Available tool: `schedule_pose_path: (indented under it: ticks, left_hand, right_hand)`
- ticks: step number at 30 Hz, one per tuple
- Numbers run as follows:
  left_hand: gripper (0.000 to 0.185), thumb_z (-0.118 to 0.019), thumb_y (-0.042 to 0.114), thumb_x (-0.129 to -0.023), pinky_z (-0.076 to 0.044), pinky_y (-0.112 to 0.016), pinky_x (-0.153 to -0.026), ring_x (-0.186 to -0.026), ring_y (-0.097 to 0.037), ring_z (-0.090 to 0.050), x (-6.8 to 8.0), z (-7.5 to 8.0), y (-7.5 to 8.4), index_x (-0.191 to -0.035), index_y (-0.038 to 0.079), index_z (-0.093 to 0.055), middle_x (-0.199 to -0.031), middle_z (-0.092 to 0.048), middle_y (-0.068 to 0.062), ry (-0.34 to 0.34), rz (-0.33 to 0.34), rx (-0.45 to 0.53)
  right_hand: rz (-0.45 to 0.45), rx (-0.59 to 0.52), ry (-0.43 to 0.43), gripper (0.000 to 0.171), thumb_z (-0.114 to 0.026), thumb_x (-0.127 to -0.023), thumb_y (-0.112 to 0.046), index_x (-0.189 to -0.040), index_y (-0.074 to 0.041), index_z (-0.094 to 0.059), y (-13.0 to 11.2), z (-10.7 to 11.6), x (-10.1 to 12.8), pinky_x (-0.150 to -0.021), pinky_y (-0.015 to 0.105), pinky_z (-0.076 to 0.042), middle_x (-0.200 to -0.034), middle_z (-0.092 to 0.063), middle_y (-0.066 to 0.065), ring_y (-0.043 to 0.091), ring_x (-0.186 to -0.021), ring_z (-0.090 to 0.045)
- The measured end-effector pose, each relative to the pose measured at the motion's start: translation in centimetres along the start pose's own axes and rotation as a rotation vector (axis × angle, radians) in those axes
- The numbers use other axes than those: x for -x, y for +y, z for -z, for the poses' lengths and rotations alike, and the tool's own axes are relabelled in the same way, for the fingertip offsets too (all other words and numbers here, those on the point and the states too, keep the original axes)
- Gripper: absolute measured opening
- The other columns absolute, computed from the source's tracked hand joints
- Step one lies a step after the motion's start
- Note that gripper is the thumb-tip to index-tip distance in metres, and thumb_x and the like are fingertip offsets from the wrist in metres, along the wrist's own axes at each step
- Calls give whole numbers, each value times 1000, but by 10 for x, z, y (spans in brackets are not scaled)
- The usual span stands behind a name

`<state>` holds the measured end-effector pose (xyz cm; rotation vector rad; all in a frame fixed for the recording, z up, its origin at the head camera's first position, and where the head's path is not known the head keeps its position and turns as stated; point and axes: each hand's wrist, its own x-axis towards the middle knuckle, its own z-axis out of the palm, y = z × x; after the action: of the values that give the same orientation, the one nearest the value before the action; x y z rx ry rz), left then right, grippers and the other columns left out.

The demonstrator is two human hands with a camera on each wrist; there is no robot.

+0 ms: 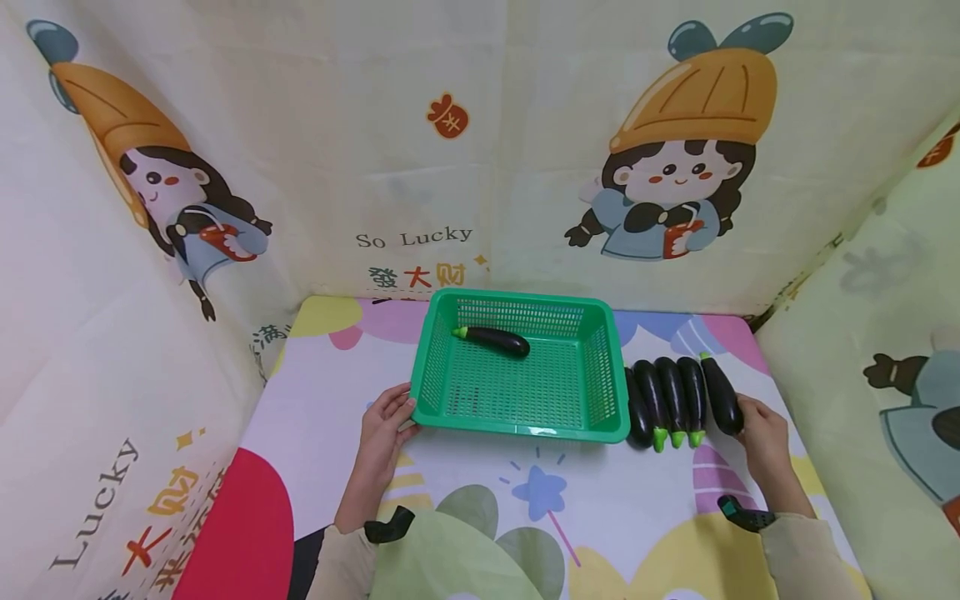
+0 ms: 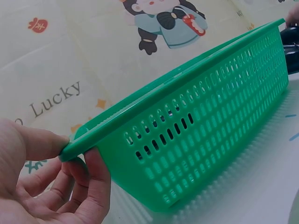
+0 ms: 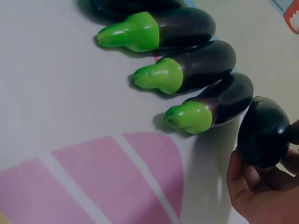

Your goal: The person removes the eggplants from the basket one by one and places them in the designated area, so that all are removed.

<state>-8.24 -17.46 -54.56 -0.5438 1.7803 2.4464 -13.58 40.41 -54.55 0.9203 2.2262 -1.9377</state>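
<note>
A green plastic basket [image 1: 517,432] with slotted walls stands in the middle of the table. My left hand [image 1: 385,433] pinches its near left corner, thumb over the rim and fingers beneath, as the left wrist view shows. Inside the basket lies one dark purple eggplant [image 1: 498,340], its green stem to the left. My right hand [image 1: 767,442] grips the rounded end of another eggplant [image 1: 722,395], whose green stem points away from me. Left of that hand, several eggplants [image 1: 672,400] lie side by side in a row against the basket's right side, stems toward me.
The table [image 1: 480,475] has a printed cloth with pastel shapes. Cream fabric walls [image 1: 525,167] with cartoon figures enclose it at the back and both sides. A red rounded shape [image 1: 240,525] shows at the lower left. Both wrists carry black straps or devices [image 1: 390,525].
</note>
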Motion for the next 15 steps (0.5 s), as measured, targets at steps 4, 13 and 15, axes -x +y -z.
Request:
schedule_pose_path:
  ticks: [4, 13, 15]
  left_hand:
    - [42, -63, 13, -105, -60, -26, -78, -92, -11, -69, 0, 0, 0, -145, 4, -52, -115, -66, 1, -3, 2, 6]
    - [42, -61, 13, -106, -60, -26, -78, -98, -10, -68, 1, 0, 0, -146, 5, -51, -116, -65, 2, -4, 1, 0]
    - [42, -61, 13, -106, -60, -26, -79, -98, -10, -68, 1, 0, 0, -146, 5, -51, -116, -65, 2, -5, 2, 0]
  right_hand:
    - [26, 147, 49, 48, -44, -110, -35, -145, -7, -57, 2, 0, -4, -68, 13, -50, -93, -52, -25, -2, -86, -51]
    - [84, 389, 62, 59, -32, -111, -34, -151, 7, -47, 4, -2, -13, -70, 10, -40, -148, -47, 25, 18, -107, -48]
    - [93, 416, 64, 58, -31, -111, -33, -150, 7, -47, 5, -2, -14, -74, 12, -38, -151, -46, 26, 27, -115, -46]
